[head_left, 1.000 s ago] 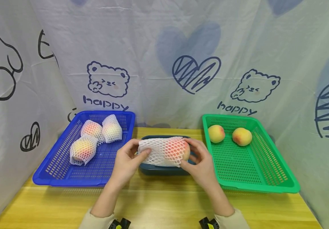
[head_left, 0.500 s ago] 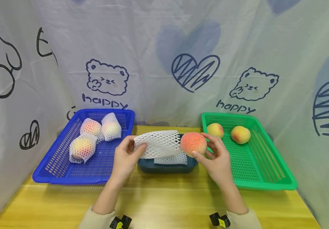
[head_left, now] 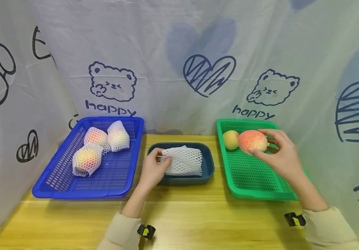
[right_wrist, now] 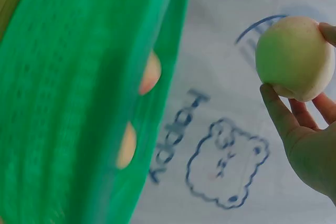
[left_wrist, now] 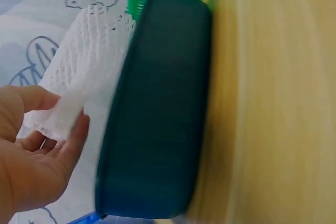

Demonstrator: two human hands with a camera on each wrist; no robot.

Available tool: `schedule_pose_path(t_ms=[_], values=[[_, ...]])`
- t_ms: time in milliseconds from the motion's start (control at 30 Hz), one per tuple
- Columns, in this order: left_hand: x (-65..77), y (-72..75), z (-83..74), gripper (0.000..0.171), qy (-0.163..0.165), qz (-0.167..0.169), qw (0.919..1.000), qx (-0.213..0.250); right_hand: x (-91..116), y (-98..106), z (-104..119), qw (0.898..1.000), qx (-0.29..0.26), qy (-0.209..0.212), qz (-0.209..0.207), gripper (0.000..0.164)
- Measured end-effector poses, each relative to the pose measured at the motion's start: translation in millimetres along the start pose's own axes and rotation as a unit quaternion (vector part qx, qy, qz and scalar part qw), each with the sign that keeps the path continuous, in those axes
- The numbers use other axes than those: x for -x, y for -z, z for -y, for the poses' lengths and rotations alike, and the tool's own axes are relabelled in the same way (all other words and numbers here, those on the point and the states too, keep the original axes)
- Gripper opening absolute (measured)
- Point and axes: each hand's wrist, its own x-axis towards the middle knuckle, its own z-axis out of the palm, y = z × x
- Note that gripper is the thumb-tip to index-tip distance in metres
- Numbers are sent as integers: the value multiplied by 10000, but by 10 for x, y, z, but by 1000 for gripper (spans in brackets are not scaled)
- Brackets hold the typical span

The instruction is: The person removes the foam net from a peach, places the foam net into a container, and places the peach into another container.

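Note:
My right hand (head_left: 259, 141) holds a bare pink-orange peach (head_left: 248, 139) over the back of the green basket (head_left: 254, 177); the right wrist view shows the peach (right_wrist: 294, 59) between thumb and fingers. Another bare peach (head_left: 230, 139) lies in that basket beside it. My left hand (head_left: 160, 160) pinches the left edge of an empty white foam net (head_left: 184, 165), which lies in the dark teal tray (head_left: 206, 163). In the left wrist view the net (left_wrist: 84, 77) hangs over the tray rim (left_wrist: 157, 119) from my fingers (left_wrist: 37, 98).
A blue basket (head_left: 57, 184) at the left holds three peaches in foam nets (head_left: 87, 159). The yellow wooden table (head_left: 182, 218) runs along the front. Printed cloth walls (head_left: 179, 52) close in the back and both sides.
The peach came out of the net. My right hand carried it right, over the green basket. My left hand lowered the empty net into the teal tray.

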Motion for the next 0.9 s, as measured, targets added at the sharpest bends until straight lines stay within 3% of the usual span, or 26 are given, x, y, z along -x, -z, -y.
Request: schedule_pose_path(t_ms=[100,200,333,433,700,900], values=[[-57,-12,74,20,-71,92,9972,-736,-171,109,-152,9982,379,-174,436,62],[-106,-11,137,28,-174,272,9886,-1469,-334,161,-281,9931,677,-414,862,65],[-138,-5,216,35,-250,565,9684,-2415,-539,143,-440,9839,742,-743,1444,69],[-137,-15,271,32,-395,724,9519,-2951,-657,88,-565,9745,561,-951,1953,70],[-133,-90,332,26,-663,1279,9137,-3799,-821,-154,-864,9466,511,-1118,2979,69],[-99,-130,352,34,-666,1656,8947,-4095,-862,-321,-1063,9336,557,-959,3408,73]])
